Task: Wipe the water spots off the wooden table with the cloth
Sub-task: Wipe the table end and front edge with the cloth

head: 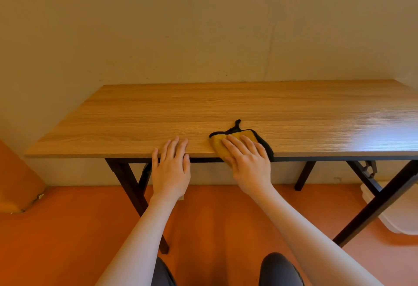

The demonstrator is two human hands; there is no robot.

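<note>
Spanning pale wall (158, 43), wooden table (226, 109), orange floor (67, 229)

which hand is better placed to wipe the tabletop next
Right. The right hand already lies flat on the yellow cloth at the table's near edge; the left hand rests bare on the wood.

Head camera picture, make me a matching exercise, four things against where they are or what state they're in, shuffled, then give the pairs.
Things:
1. left hand
2. right hand
3. cloth
4. wooden table

Descriptions:
A. yellow with black edging, hanging partly over the near edge
B. flat on bare wood at the near edge
C. stands against the wall on dark legs
D. pressing flat on the cloth

Pairs: 1-B, 2-D, 3-A, 4-C
</note>
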